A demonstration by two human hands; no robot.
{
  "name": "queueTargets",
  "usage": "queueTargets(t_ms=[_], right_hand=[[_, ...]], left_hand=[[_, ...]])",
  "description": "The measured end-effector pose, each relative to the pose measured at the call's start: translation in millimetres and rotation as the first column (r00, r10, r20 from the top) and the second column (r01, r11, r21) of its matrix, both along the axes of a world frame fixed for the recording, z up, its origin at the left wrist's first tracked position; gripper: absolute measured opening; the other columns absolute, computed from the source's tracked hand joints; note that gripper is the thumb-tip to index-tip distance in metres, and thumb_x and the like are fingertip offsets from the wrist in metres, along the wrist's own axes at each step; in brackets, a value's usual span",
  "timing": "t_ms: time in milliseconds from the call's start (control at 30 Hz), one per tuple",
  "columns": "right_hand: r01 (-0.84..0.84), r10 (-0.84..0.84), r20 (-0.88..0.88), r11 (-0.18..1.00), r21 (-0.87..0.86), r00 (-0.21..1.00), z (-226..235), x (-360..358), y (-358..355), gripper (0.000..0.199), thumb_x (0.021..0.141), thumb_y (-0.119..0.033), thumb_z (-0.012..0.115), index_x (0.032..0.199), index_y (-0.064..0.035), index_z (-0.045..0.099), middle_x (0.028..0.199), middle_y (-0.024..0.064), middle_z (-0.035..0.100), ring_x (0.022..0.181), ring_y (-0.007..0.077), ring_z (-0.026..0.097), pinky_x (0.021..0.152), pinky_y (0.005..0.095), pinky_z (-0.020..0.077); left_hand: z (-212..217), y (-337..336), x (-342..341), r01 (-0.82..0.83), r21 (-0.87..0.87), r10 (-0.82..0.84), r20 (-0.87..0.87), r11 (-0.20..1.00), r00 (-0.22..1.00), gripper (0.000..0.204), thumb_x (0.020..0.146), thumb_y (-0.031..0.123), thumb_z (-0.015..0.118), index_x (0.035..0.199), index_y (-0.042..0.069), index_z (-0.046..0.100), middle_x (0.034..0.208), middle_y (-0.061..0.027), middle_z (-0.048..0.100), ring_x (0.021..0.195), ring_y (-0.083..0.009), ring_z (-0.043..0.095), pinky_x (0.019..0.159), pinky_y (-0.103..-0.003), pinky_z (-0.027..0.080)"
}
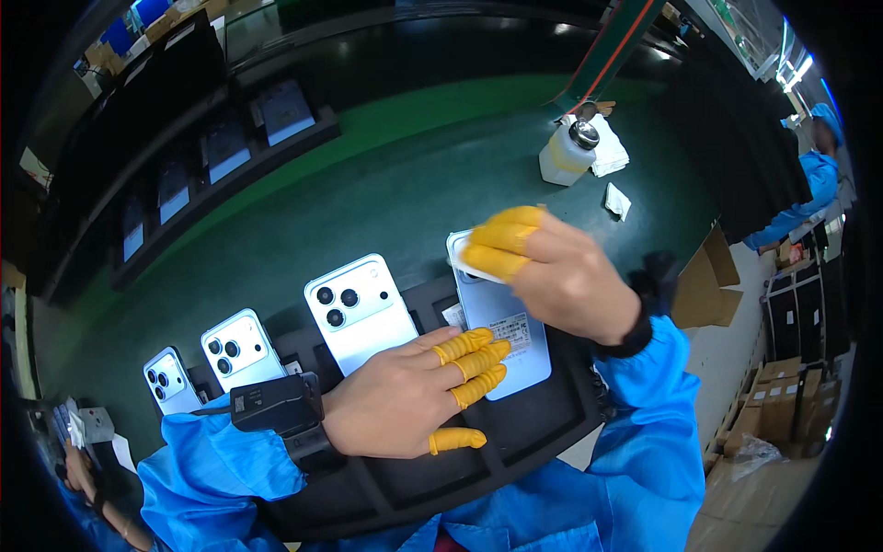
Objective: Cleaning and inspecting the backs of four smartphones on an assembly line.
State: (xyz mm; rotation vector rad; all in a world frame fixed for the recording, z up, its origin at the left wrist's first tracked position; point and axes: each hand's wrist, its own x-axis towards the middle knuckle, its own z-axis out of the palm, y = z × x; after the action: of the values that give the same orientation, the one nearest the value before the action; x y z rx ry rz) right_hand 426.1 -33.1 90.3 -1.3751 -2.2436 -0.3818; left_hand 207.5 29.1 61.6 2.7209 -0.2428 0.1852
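Several pale blue phones lie back-up in a black tray [552, 432] in front of me. My left hand [414, 391], with yellow finger cots, presses flat on the lower part of the rightmost phone [501, 317]. My right hand [552, 271], also in yellow cots, pinches a small white cloth against that phone's camera corner. Beside it lies a second phone [361, 311], then a third phone [241, 350] and a fourth phone [168, 379]. A black device [276, 402] is strapped to my left wrist.
A white dispenser bottle [567, 155] with white wipes [609, 147] stands at the far side of the green table [386, 193]. Another black tray [184, 184] holding phones runs along the left. Cardboard boxes [773, 405] sit at right. A person in blue [809, 184] works beyond.
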Motion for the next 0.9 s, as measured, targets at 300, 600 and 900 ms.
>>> queueTargets(t_ms=[300,600,900], right_hand=[[0.183,-0.155,0.140,0.958,-0.219,0.978,10,3,-46,0.025,0.061,0.001,0.069,0.086,0.0012,0.069,0.082,0.0093,0.064,0.084,0.0234,0.060,0.073,0.0322,0.0541],[-0.061,0.070,0.060,0.988,-0.144,0.996,-1,-9,-25,0.025,0.058,-0.001,0.065,0.082,0.0030,0.068,0.084,0.0117,0.060,0.082,0.0259,0.062,0.074,0.0338,0.0544],[-0.045,0.043,0.028,0.993,0.105,0.999,-5,-16,3,0.017,0.064,-0.004,0.067,0.080,-0.0016,0.068,0.084,0.0089,0.063,0.078,0.0228,0.059,0.071,0.0311,0.0534]], left_hand=[[-3,-1,-8,-0.007,0.017,0.008,-0.042,1.000,0.999,0.063,0.085,0.051,0.058,0.131,0.009,0.053,0.131,-0.0082,0.055,0.128,-0.0242,0.047,0.110,-0.036,0.035],[-10,3,-9,-0.011,-0.004,0.011,0.002,1.000,1.000,0.062,0.085,0.052,0.057,0.131,0.010,0.054,0.133,-0.0081,0.053,0.128,-0.0244,0.046,0.110,-0.037,0.034],[-4,-1,-12,-0.001,0.006,0.001,0.020,1.000,1.000,0.063,0.086,0.052,0.056,0.132,0.009,0.052,0.134,-0.0086,0.053,0.129,-0.0249,0.045,0.111,-0.037,0.033]])
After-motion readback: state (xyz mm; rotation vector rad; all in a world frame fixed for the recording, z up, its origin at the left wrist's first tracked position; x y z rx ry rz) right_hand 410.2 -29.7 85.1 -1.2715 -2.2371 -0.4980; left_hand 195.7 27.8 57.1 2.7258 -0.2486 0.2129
